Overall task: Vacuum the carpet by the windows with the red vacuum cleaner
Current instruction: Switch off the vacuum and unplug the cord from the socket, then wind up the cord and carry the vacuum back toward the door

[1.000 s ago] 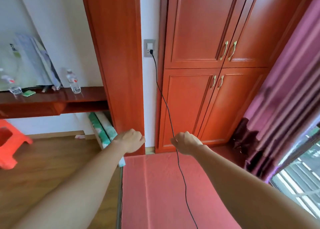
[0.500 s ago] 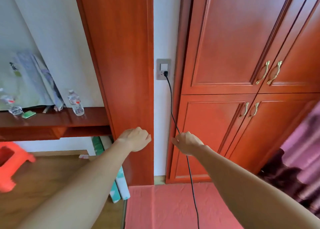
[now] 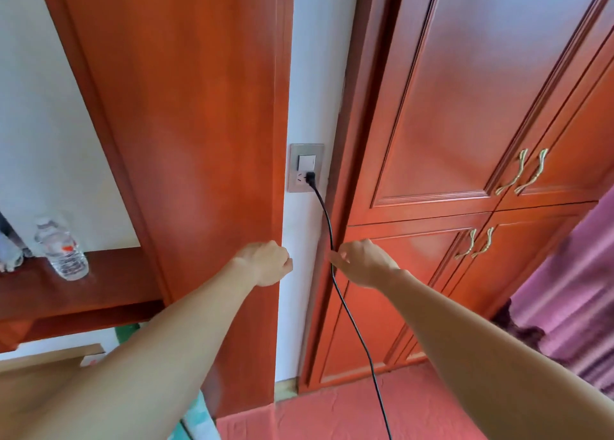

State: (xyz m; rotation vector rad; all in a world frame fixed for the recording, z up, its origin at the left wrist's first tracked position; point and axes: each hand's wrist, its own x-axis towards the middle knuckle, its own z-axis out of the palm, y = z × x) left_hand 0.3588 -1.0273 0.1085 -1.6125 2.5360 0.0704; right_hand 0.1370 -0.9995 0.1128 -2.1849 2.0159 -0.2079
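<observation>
Floor: a red carpet (image 3: 332,419) with a slightly wrinkled surface fills the 6 o'clock edge of the view and runs up to the foot of the cabinet.
Room: a narrow strip of white wall (image 3: 309,74) rises through the middle. A broad reddish wooden panel (image 3: 199,107) stands at its 9 o'clock side, and a tall panelled cabinet (image 3: 448,107) in the same wood at its 3 o'clock side.
Cabinet: four doors, each pair meeting at curved brass handles (image 3: 521,173).
Curtain: a purple curtain (image 3: 571,290) hangs at 4 o'clock, in front of the cabinet's lower corner.
Desk: a dark red desk (image 3: 99,273) juts in at 8 o'clock, and a clear plastic water bottle (image 3: 61,248) stands upright on it.
Socket: a grey wall socket (image 3: 305,168) sits on the white strip just above centre, with a white switch in its upper half.
Plug: a black plug (image 3: 310,177) is seated in the lower half of the socket.
Cord: a thin black power cord (image 3: 330,230) drops from the plug, passes the right hand, then slants toward 5 o'clock over the carpet and leaves the bottom edge.
Right hand: the right hand (image 3: 362,261) is just below the socket, at its 5 o'clock, pinching the cord at its fingertips.
Left hand: the left hand (image 3: 262,261) is curled into a loose fist, holding nothing. It is level with the right hand at its 9 o'clock side and apart from the cord.
</observation>
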